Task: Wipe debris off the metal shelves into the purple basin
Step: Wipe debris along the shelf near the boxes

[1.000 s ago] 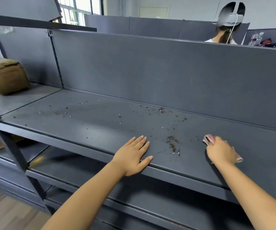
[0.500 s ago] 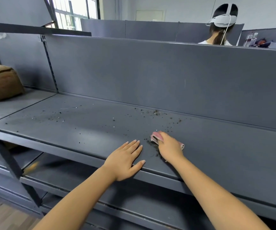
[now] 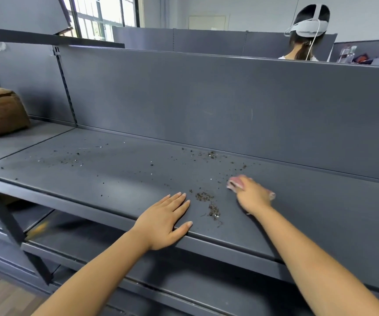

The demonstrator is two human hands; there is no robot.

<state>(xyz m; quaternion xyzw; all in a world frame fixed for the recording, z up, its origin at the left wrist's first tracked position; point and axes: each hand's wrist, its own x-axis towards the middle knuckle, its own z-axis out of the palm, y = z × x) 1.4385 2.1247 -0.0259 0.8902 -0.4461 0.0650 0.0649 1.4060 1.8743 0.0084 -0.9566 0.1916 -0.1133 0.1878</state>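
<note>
A box (image 3: 0,110) sits far left. Debris (image 3: 206,200) streaks near-to-far on the shelf (image 3: 115,174) between the flat, empty left hand (image 3: 164,221) and the right hand (image 3: 251,195) gripping a cloth (image 3: 235,182).

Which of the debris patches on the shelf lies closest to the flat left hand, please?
The dense debris clump just right of the left hand fingertips; the back-wall patch and far-left scatter lie much farther.

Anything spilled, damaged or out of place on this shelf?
Dark debris is scattered over the metal shelf, thickest between the left hand and the right hand, which holds a pink cloth. No purple basin is in view.
</note>
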